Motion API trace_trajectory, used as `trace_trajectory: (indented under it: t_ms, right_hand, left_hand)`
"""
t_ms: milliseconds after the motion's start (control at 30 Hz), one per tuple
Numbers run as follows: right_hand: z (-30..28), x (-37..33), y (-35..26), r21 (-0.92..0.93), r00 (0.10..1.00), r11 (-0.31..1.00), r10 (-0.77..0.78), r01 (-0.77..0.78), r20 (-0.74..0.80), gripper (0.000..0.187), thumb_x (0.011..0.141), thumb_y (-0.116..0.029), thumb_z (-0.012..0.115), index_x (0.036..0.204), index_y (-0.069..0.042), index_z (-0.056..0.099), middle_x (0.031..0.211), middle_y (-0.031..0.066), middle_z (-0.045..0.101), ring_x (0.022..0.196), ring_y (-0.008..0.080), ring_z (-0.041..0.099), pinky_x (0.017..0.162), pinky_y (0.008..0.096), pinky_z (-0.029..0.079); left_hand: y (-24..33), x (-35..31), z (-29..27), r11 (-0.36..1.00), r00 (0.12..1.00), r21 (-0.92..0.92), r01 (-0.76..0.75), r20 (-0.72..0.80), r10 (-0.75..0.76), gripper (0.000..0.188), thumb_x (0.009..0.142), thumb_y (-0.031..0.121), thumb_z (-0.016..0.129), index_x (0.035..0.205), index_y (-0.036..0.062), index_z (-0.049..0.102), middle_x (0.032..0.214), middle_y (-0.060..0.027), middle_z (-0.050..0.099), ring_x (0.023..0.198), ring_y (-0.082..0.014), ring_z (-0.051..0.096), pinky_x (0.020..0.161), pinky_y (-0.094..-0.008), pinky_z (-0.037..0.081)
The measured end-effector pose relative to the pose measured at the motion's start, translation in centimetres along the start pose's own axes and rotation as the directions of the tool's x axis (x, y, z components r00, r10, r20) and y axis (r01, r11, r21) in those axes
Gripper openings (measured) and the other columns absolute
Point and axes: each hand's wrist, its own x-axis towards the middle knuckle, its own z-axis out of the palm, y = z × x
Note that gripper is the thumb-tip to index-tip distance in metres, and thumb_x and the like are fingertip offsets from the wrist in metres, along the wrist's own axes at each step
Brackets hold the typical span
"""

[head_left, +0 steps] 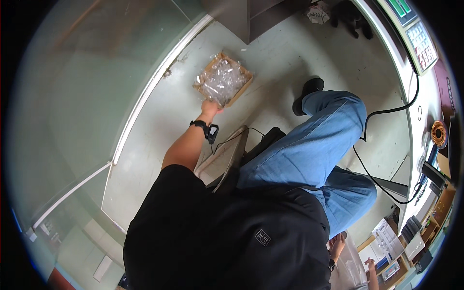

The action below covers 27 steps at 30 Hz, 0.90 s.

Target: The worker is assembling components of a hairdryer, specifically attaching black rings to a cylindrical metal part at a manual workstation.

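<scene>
A black shirt (pixel 232 237) loomed nearest, the left hand (pixel 210 107) clamping fingers (the right hand's (pixel 337 245), I couldn't tell) on a box (pixel 240 92), its plastic (pixel 222 79) already in but uncovered, near the floor's (pixel 270 79) left edge.

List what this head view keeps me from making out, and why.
All in the head view:
Left hand: some fingertips, hidden at the near edge of the cardboard box.
Cardboard box: its bottom, covered by clear plastic wrappers.
Right hand: its grip, too small to read.
Keypad device: part of its green display, cut off by the top edge.
</scene>
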Motion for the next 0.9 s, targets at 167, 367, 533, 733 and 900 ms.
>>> trace_trajectory:
  t_ms: [167, 367, 533, 733, 900]
  right_hand:
    - [0.2, 0.5, 0.3, 0.017, 1.0, 1.0, -0.025, 0.025, 0.005, 0.022, 0.103, -0.03, 0.063, 0.105, -0.009, 0.068, 0.079, -0.0024, 0.067, 0.069, 0.0103, 0.064, 0.064, 0.0266, 0.051]
    - [0.6, 0.8, 0.6, 0.023, 1.0, 1.0, -0.015, 0.015, -0.006, 0.022, 0.103, -0.031, 0.063, 0.104, -0.009, 0.068, 0.08, -0.0022, 0.068, 0.068, 0.0098, 0.064, 0.062, 0.0257, 0.05]
    - [0.2, 2.0, 0.8, 0.038, 1.0, 0.999, -0.014, 0.014, 0.023, 0.022, 0.102, -0.031, 0.063, 0.105, -0.01, 0.068, 0.082, -0.002, 0.069, 0.068, 0.0096, 0.064, 0.062, 0.0249, 0.05]
    - [1.1, 2.3, 1.7, 0.06, 1.0, 0.998, -0.002, 0.003, -0.016, 0.022, 0.102, -0.031, 0.063, 0.106, -0.01, 0.068, 0.081, -0.0019, 0.068, 0.069, 0.0094, 0.064, 0.062, 0.0244, 0.05]
    - [2.0, 0.9, 2.3, 0.064, 0.995, 0.997, -0.042, 0.048, -0.088, 0.022, 0.104, -0.032, 0.061, 0.098, -0.011, 0.066, 0.07, -0.0062, 0.06, 0.059, 0.0058, 0.057, 0.054, 0.0224, 0.045]
  left_hand:
    - [-3.0, -4.2, -3.5, 0.993, 0.996, -0.081, 0.087, 0.009, -0.087, 0.03, 0.1, 0.01, 0.052, 0.124, -0.0088, 0.055, 0.118, -0.0216, 0.066, 0.098, -0.031, 0.072, 0.081, -0.045, 0.067]
    - [-5.0, -7.5, -8.0, 0.99, 0.99, -0.053, 0.133, 0.046, -0.131, 0.031, 0.102, 0.012, 0.053, 0.127, -0.0073, 0.055, 0.124, -0.0211, 0.065, 0.106, -0.0327, 0.071, 0.087, -0.047, 0.065]
    - [-4.3, -8.2, -8.3, 0.993, 0.995, -0.079, 0.083, 0.061, -0.078, 0.03, 0.101, 0.011, 0.053, 0.127, -0.0034, 0.056, 0.119, -0.0185, 0.067, 0.098, -0.0306, 0.072, 0.079, -0.0455, 0.067]
    - [-2.2, -6.1, -6.2, 0.992, 0.989, -0.023, 0.127, 0.078, -0.125, 0.025, 0.102, 0.007, 0.052, 0.125, -0.0036, 0.054, 0.125, -0.0184, 0.065, 0.105, -0.0315, 0.071, 0.091, -0.0473, 0.064]
    - [-0.5, -3.5, -2.3, 0.992, 0.978, -0.033, 0.122, 0.175, -0.114, 0.026, 0.102, 0.007, 0.049, 0.125, -0.0038, 0.052, 0.124, -0.0193, 0.065, 0.104, -0.0322, 0.071, 0.09, -0.0489, 0.064]
